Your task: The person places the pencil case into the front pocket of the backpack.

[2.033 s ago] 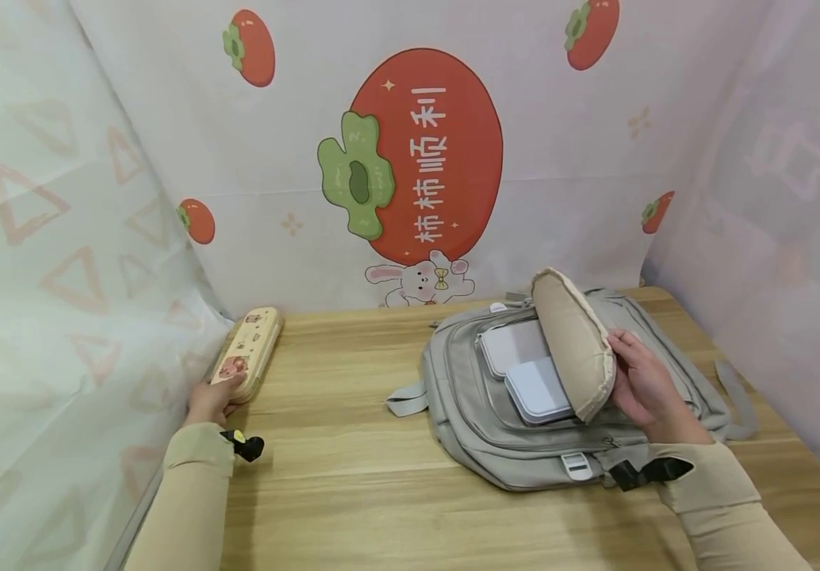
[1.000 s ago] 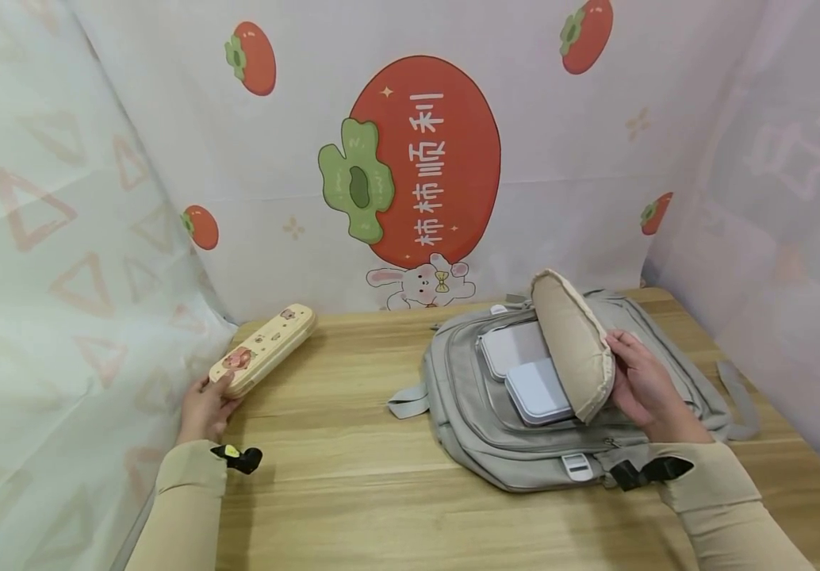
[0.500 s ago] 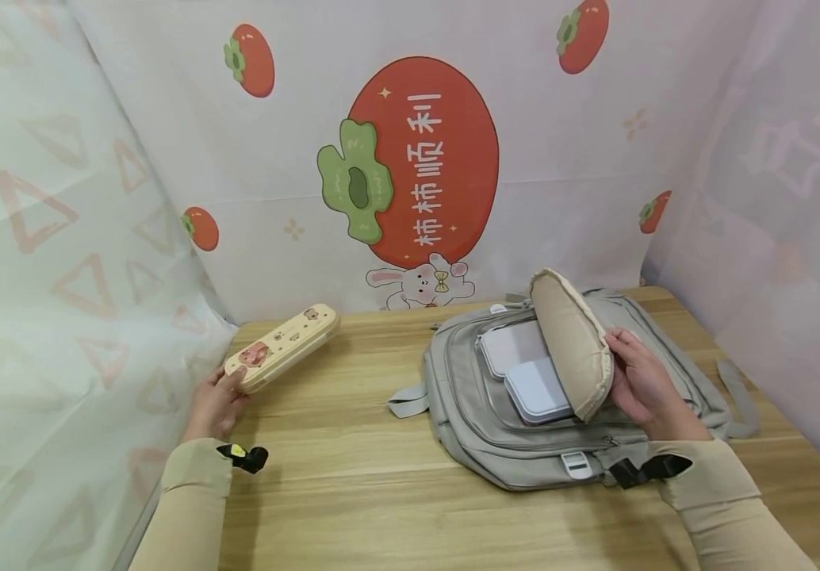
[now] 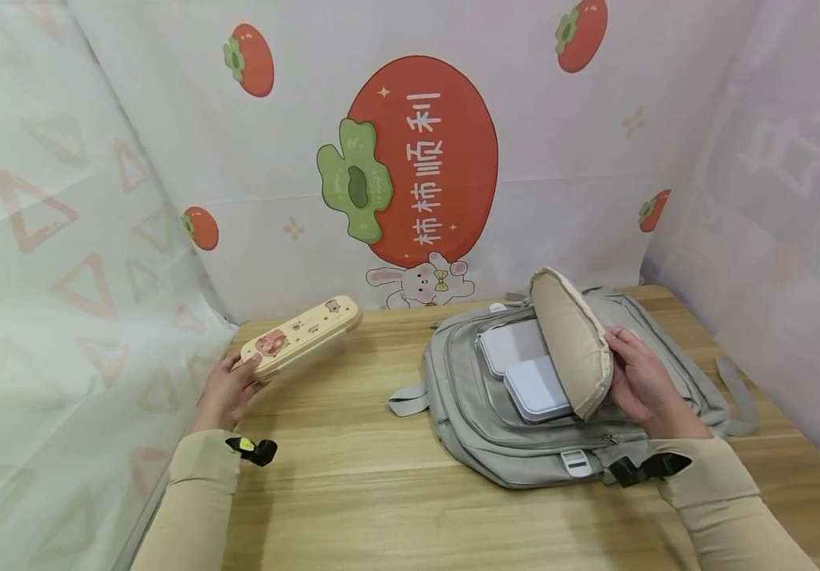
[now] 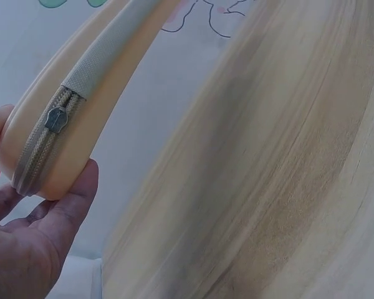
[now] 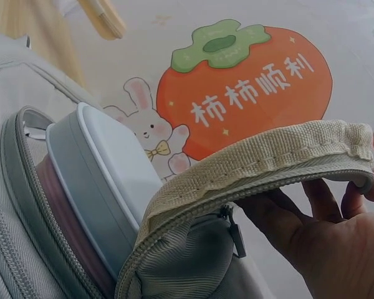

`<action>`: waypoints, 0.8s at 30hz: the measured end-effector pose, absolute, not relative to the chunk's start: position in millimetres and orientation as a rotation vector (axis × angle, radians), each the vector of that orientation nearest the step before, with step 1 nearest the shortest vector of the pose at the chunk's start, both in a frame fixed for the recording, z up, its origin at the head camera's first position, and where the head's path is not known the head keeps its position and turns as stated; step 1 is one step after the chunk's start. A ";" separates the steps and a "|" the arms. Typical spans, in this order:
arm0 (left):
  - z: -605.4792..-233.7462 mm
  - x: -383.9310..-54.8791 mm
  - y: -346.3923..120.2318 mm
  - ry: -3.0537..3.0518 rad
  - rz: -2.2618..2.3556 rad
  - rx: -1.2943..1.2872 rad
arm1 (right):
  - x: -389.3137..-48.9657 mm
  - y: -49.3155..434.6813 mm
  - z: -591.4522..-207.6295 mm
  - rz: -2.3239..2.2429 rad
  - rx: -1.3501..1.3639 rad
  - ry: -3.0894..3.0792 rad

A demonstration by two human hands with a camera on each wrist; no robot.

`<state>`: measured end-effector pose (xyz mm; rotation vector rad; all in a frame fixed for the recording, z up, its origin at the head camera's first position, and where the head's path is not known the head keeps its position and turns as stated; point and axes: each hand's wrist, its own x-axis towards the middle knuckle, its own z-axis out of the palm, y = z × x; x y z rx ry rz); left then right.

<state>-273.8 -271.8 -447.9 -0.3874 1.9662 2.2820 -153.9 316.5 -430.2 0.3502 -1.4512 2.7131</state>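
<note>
My left hand (image 4: 230, 390) grips the near end of a cream zippered pencil case (image 4: 303, 335) printed with small cartoon pictures. In the left wrist view the case's zipper pull (image 5: 57, 118) faces the camera, and the fingers and thumb hold its rounded end above the table. A grey backpack (image 4: 467, 444) lies on the right with its front pocket unzipped. My right hand (image 4: 641, 379) pinches the edge of the pocket flap (image 4: 569, 341) and holds it raised. Inside the pocket sit a white box (image 4: 513, 347) and a pale blue box (image 4: 540, 388), their lower parts hidden.
The wooden table (image 4: 353, 492) carries the backpack. A strap loop (image 4: 408, 400) sticks out on the backpack's left, and another strap (image 4: 737, 396) lies at its right. A printed curtain (image 4: 296, 143) hangs behind, with more curtains at both sides.
My left hand has lifted the pencil case from the left edge, turned it and carried it rightward. The right hand keeps holding the pocket flap in nearly the same place.
</note>
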 end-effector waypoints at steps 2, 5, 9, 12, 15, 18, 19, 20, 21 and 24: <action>-448.3 -273.3 -269.8 1.971 2.282 -0.357 | -153.8 316.3 -429.5 2.709 0.350 -1.455; -449.6 -272.7 -266.4 1.964 2.281 -0.316 | -153.4 316.0 -428.8 2.704 0.345 -1.465; -452.4 -273.4 -261.4 1.952 2.285 -0.282 | -152.6 315.8 -428.9 2.694 0.310 -1.484; -454.4 -274.5 -257.4 1.964 2.281 -0.262 | -152.2 315.6 -429.1 2.693 0.292 -1.485; -455.2 -275.5 -254.5 1.979 2.268 -0.245 | -152.1 315.3 -429.1 2.688 0.285 -1.491; -455.2 -276.6 -251.1 1.983 2.264 -0.244 | -152.2 315.1 -428.8 2.681 0.286 -1.501; -455.2 -276.9 -249.9 1.984 2.264 -0.240 | -152.3 315.1 -428.8 2.684 0.291 -1.498; -455.0 -277.3 -248.4 1.984 2.264 -0.237 | -152.2 315.2 -428.7 2.686 0.295 -1.496; -454.8 -277.6 -246.8 1.983 2.265 -0.235 | -152.3 315.3 -428.7 2.688 0.298 -1.492; -453.3 -278.7 -242.3 1.987 2.254 -0.217 | -152.6 315.2 -428.6 2.699 0.312 -1.481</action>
